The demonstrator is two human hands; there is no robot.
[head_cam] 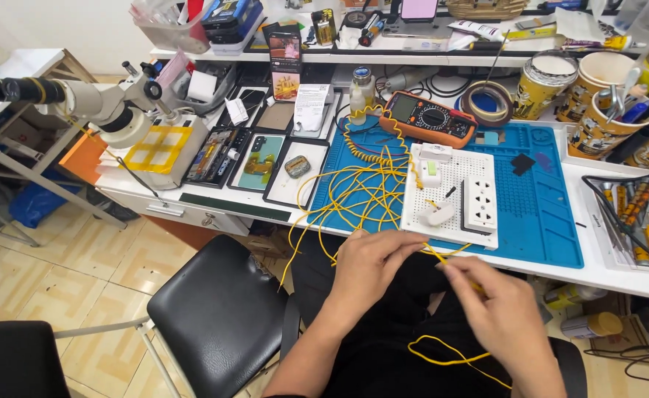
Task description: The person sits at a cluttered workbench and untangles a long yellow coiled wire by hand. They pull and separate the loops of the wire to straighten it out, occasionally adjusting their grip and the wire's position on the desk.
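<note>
**Yellow wire held between two hands at the front of a repair tabletop**

Yellow, thin insulated wire lies in loose tangled loops over the blue silicone work mat and runs off the near edge of the white tabletop to the person's lap. The left hand is closed in a pinch on a strand of this wire just below the tabletop edge. The right hand, slightly blurred, has its fingers drawn together on the same strand a little to the right; the two hands are near each other but not touching. A further loop of the wire hangs below the right hand, against the dark clothing.

Just beyond the hands, on the mat, lies a white perforated board carrying a white socket block and small white fittings. Behind it rests an orange and black digital multimeter, with a roll of brown tape to its right. Yellow printed paper cups holding tools stand at the far right. To the left of the mat are black shallow trays with phone parts, and farther left a white stereo microscope. A black padded chair stands on the tiled floor at the person's left.
</note>
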